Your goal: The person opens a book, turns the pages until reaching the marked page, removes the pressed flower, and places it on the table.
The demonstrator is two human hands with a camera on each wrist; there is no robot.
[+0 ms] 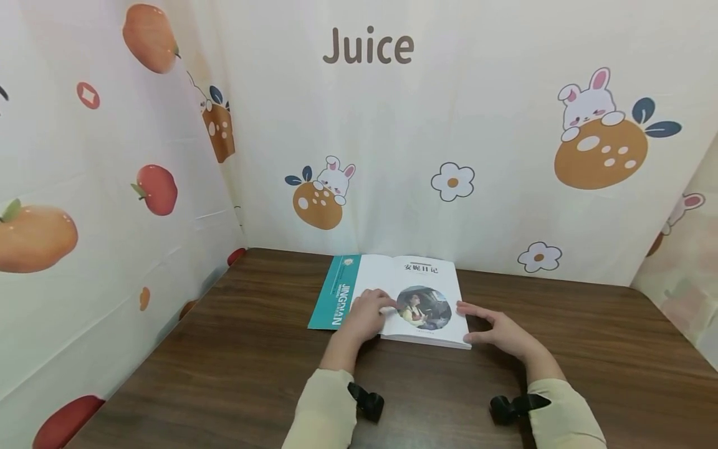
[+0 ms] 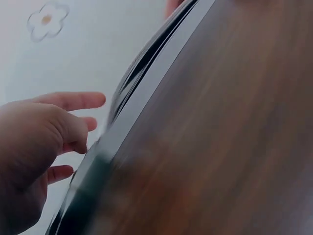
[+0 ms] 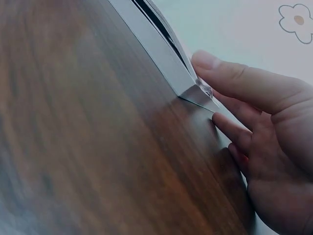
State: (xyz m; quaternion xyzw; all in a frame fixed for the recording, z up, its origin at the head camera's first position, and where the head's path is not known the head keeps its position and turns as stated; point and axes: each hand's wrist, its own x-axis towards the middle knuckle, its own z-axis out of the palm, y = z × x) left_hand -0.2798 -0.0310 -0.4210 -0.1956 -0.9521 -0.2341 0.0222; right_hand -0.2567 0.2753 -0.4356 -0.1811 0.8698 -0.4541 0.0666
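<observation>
Near a printed curtain (image 1: 401,125), left hand (image 1: 367,315) and right hand (image 1: 500,330) (each grip apart) touch the book (image 1: 424,298).

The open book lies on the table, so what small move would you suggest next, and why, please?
I would probably lift the right page at its outer edge with the right hand, since its thumb is at that edge while the left hand is near the fold.

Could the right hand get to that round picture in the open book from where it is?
Probably yes: the right hand is at the right edge of the book, with nothing visible between it and the round picture. The left hand is on the picture's other side.
</observation>
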